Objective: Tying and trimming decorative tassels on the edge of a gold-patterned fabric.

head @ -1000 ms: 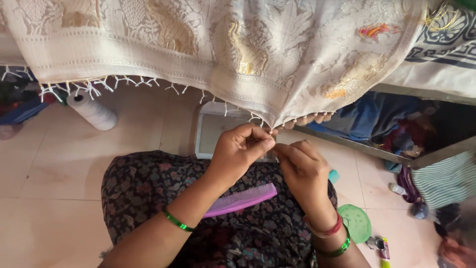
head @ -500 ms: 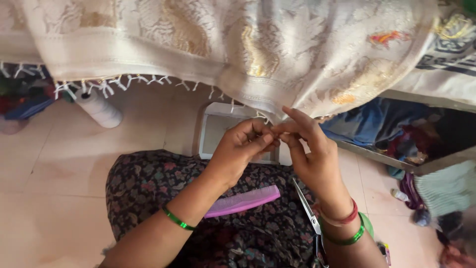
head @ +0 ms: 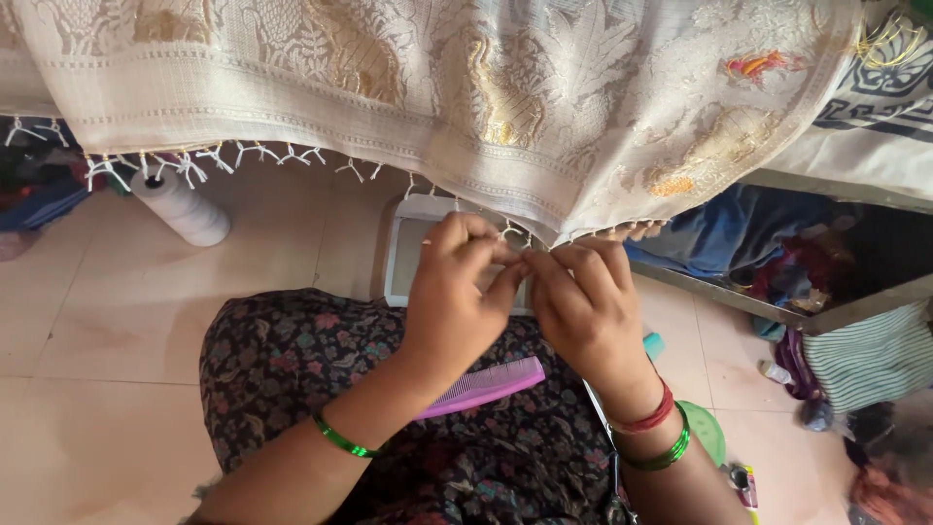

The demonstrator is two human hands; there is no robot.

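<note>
Head view: you look down over your lap at both hands, raised to the hanging edge of a cream and gold woven cloth [head: 466, 107].
Left hand [head: 457, 301]: fingers pinched narrow on a fringe thread [head: 513, 245] at the cloth's lower border, so the thread stays taut.
Right hand [head: 583, 301]: fingertips closed on the same thread just beside your left, meeting it where the fringe is being worked.
Cloth: draped across the top of the view, its edge low enough for you to reach while seated; knotted tassels [head: 185, 165] run along the border to your left.
Comb [head: 481, 386]: purple, resting on your patterned lap, close under your left wrist.
Thread spool [head: 182, 207]: white, on the tiled floor, well apart to the left.
Tray [head: 398, 262]: pale, on the floor behind your hands; its contents are hidden.
</note>
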